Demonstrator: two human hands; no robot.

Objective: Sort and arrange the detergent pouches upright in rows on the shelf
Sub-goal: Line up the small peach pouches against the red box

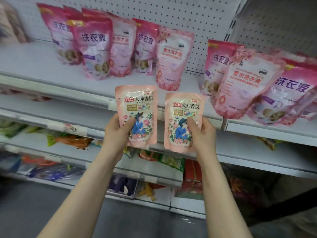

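Though upright, crowded and overlapping at left: magenta pouches (93, 48), easily knocked over by a careless reach. Centre, out in front of the shelf (34, 62) edge and not yet on it: left grip (116, 133) clasping one peach pouch (137, 103) low on its side, right grip (204, 136) clasping its twin (181, 115) likewise; could sag or slip. Right: leaning pouches (247, 83) tipped past the edge, blocking that end, liable to fall if nudged.
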